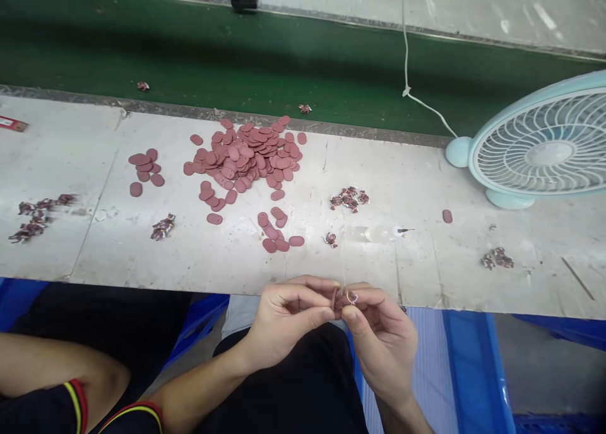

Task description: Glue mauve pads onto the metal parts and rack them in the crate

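At the table's front edge my two hands meet in front of my lap. My left hand pinches a reddish-brown oval disc, seen nearly edge-on, between thumb and fingers. Against it, my right hand grips a small brown figure with white edging; its exact kind is too small to make out. The two pieces are touching or almost so. Beyond my hands lies a big pile of similar oval discs, with a smaller group of discs nearer me. Small brown-and-white figures lie in a cluster to the right.
A clear syringe-like bottle with a dark needle tip lies right of centre. A light-blue fan stands at right, its white cord crossing the green belt. More figures are at left, near another person's arm.
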{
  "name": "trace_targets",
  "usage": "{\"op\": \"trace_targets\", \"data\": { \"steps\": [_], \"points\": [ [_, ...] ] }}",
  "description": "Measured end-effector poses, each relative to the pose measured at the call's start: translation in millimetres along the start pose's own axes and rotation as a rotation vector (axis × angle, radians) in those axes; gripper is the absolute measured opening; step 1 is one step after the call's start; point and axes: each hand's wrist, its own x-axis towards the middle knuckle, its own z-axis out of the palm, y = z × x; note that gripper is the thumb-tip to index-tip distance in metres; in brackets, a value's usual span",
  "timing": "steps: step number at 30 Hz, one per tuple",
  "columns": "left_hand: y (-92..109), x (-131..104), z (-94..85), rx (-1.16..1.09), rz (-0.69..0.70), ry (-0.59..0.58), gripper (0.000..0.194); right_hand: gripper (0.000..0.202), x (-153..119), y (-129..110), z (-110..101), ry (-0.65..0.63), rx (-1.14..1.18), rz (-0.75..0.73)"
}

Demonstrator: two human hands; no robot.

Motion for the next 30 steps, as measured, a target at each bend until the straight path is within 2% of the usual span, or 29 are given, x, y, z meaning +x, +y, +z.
{"op": "trace_targets", "data": {
  "steps": [9, 12, 15, 17, 19, 22, 23, 26, 28, 30],
  "points": [
    [-2, 2, 0.4, 0.012, 0.037, 0.015, 0.011, 0.011, 3, 3, 1, 0.012, 0.025, 0.030],
    [-9, 3, 0.7, 0.016, 0.041, 0.035, 0.009, 0.011, 3, 6, 0, 0.029, 0.043, 0.116],
    [-12, 5, -6.4, 0.087, 0.062, 0.017, 0.015, 0.012, 1, 11, -12, 0.059, 0.093, 0.189],
    [-7, 9, -20.1, 0.250, 0.135, 0.038, 0.021, 0.012, -4, 15, -31, 0.123, 0.124, 0.205],
    [4, 17, -41.3, 0.517, 0.263, 0.135, 0.020, 0.012, -12, 17, -57, 0.233, 0.124, 0.215],
    [25, 38, -78.6, 1.006, 0.441, 0.333, 0.021, 0.013, -26, 23, -103, 0.472, 0.049, 0.222],
    [31, 46, -89.7, 1.158, 0.467, 0.351, 0.023, 0.014, -31, 25, -118, 0.562, 0.017, 0.222],
    [40, 68, -112.2, 1.481, 0.502, 0.232, 0.027, 0.016, -44, 34, -156, 0.782, -0.049, 0.192],
    [41, 77, -117.5, 1.564, 0.515, 0.157, 0.026, 0.015, -50, 41, -178, 0.842, -0.069, 0.160],
    [42, 82, -117.4, 1.573, 0.516, 0.146, 0.023, 0.015, -57, 50, -198, 0.874, -0.091, 0.139]
  ]
}}
